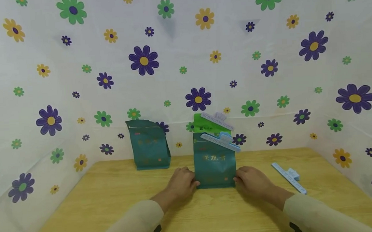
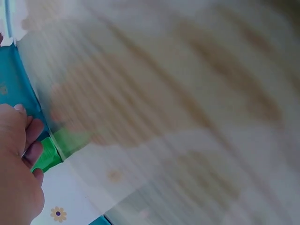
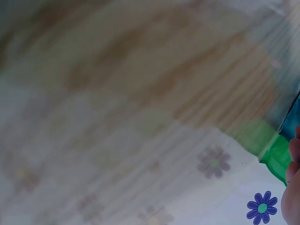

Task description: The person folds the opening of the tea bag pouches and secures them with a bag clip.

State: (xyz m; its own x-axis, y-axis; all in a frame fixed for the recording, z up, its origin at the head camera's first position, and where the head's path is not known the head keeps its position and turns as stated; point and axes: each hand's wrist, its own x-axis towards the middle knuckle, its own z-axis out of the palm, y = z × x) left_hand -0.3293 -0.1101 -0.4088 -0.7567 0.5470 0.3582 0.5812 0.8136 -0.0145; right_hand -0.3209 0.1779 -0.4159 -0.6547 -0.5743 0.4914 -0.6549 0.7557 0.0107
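Observation:
A dark teal pouch bag (image 1: pixel 214 166) with gold lettering stands upright on the table. A light blue sealing clip (image 1: pixel 221 142) sits aslant across its top right corner. My left hand (image 1: pixel 183 183) grips the bag's lower left edge, thumb near the bottom corner. On the opposite side, my right hand (image 1: pixel 254 182) pinches the lower right edge. Directly behind stands a bright green bag (image 1: pixel 204 121), mostly hidden, with a pale lilac clip (image 1: pixel 217 121) on its top. In the left wrist view, curled fingers (image 2: pixel 33 136) lie against the teal bag; the right wrist view shows only part of the hand.
Another teal bag (image 1: pixel 150 148), without a clip, stands at the back left of the wooden table (image 1: pixel 115 200). A loose light blue clip (image 1: pixel 289 178) lies to the right of my right hand. Flower-patterned sheeting (image 1: pixel 172 82) encloses the back and sides.

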